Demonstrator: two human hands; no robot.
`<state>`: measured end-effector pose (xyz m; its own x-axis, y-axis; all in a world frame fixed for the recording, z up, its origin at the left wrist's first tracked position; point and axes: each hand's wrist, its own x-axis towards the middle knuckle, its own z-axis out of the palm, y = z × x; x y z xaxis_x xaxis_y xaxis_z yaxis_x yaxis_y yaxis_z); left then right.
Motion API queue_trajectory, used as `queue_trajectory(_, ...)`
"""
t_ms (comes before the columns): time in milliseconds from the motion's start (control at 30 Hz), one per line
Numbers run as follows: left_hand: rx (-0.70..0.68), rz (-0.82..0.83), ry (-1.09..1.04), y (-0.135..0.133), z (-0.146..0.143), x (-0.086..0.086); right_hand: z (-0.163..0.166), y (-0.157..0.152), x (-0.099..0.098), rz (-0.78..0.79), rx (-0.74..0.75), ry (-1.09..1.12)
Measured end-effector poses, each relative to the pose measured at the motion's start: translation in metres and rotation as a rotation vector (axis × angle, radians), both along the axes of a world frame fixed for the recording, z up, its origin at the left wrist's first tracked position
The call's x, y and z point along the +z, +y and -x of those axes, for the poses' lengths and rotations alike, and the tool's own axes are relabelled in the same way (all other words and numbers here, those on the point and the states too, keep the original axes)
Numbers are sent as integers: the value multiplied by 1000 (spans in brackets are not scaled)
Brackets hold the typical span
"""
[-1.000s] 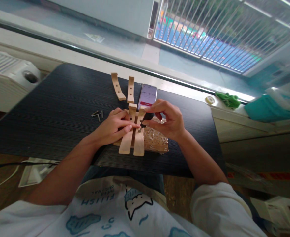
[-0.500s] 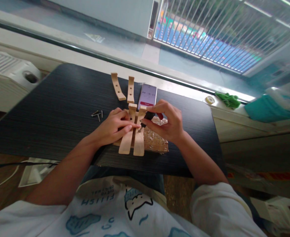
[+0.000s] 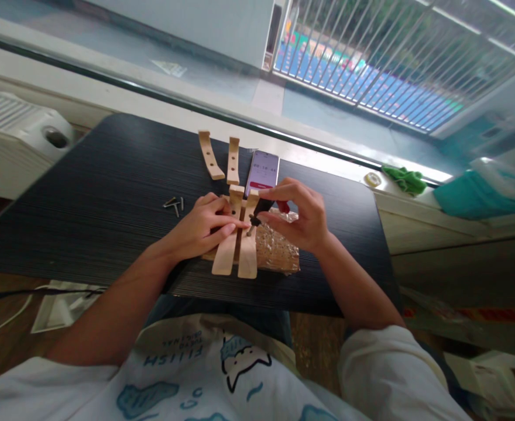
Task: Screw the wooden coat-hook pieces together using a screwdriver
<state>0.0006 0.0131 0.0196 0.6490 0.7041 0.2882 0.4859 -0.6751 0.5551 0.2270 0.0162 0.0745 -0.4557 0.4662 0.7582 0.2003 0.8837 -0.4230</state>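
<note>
My right hand (image 3: 299, 213) is closed around a short screwdriver (image 3: 254, 220) with a dark handle, its tip pointing down at a screw on the right curved wooden piece (image 3: 247, 257). The fingers hide most of the handle. My left hand (image 3: 211, 225) rests with fingers outstretched across the left wooden piece (image 3: 225, 257), and its index fingertip reaches the right piece beside the screwdriver tip. Both pieces lie side by side, with a narrow gap between them, on a brown block wrapped in clear plastic (image 3: 279, 248).
Two more wooden pieces with holes, a left one (image 3: 210, 156) and a right one (image 3: 233, 161), lie toward the window. A phone (image 3: 264, 168) showing a timer is behind the block. Several loose screws (image 3: 175, 204) lie on the black table (image 3: 86, 204). A green cloth (image 3: 404, 179) sits on the sill.
My right fingers have shifted slightly around the screwdriver handle, which looks turned. The screwdriver tip stays at the same spot, and my left hand keeps its place on the wood.
</note>
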Motion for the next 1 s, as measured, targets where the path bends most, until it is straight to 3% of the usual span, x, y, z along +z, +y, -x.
queue_trajectory(267, 4, 14, -1, -1, 0, 1, -6, 3, 9, 98, 134, -99)
queue_trajectory(733, 9, 13, -6, 0, -1, -1, -7, -1, 9, 337, 217, -97)
queue_trajectory(1000, 0, 20, -4, 0, -2, 2, -6, 1, 6, 382, 241, -52)
